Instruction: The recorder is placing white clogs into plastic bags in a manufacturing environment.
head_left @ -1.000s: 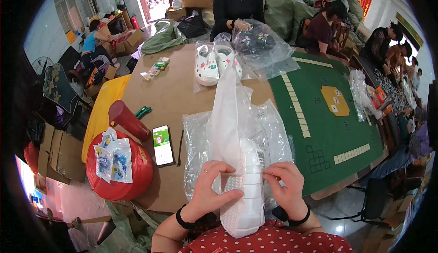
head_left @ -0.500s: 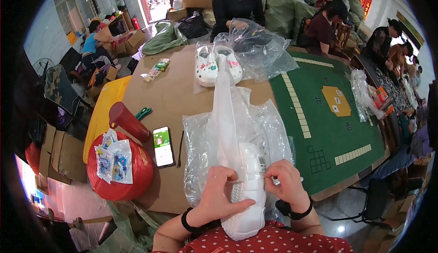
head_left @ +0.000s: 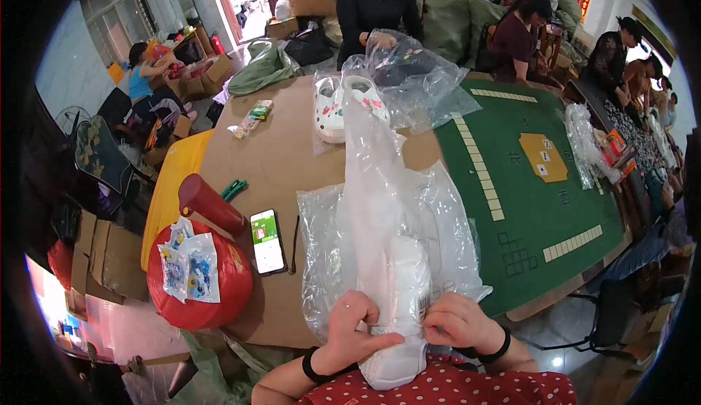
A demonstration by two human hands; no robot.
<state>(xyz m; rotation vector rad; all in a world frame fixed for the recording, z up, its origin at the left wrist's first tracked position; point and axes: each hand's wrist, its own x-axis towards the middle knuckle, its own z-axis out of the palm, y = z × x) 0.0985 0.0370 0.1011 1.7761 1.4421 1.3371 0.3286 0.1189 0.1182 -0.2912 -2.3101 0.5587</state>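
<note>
Clogs (head_left: pixel 331 119) lie beyond the shoe (head_left: pixel 406 277); phone (head_left: pixel 268 241) to its left.

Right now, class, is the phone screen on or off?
On: the phone screen is lit, showing green and white areas.

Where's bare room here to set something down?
Bare brown tabletop lies between the small packet, phone and clear bag; green mat shows between the yellow board and near tile row. Crowded: the left edge with red bundle and red cup, and around the left hand, right hand and white shoe.
</note>
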